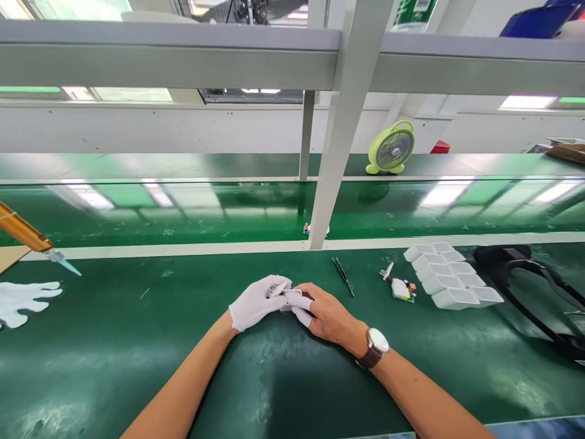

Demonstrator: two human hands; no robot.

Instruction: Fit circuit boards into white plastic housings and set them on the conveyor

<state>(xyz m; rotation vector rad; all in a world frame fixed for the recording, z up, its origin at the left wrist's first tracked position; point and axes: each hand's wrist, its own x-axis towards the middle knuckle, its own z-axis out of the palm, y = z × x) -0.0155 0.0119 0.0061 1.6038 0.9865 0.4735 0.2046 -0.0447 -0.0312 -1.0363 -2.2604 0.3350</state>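
Note:
My left hand [256, 303], in a white glove, is closed around a small white plastic housing [293, 292] above the green mat. My right hand [333, 312] has white covers on some fingertips and a watch [377, 342] on the wrist. Its fingers press on the housing from the right, so both hands grip the same piece. Thin white strands or prongs [276, 289] show between the left fingers; what they are I cannot make out. Right of the hands lie black tweezers [342, 276] and a small circuit board [402, 290] with a white block and wires.
Several white open housings [450, 277] stand in rows at the right, beside a black strap-like object [516, 262]. At left are an amber syringe [27, 231] and a white glove [27, 302]. A slanting metal post [338, 134] rises ahead; a green fan [390, 148] stands beyond.

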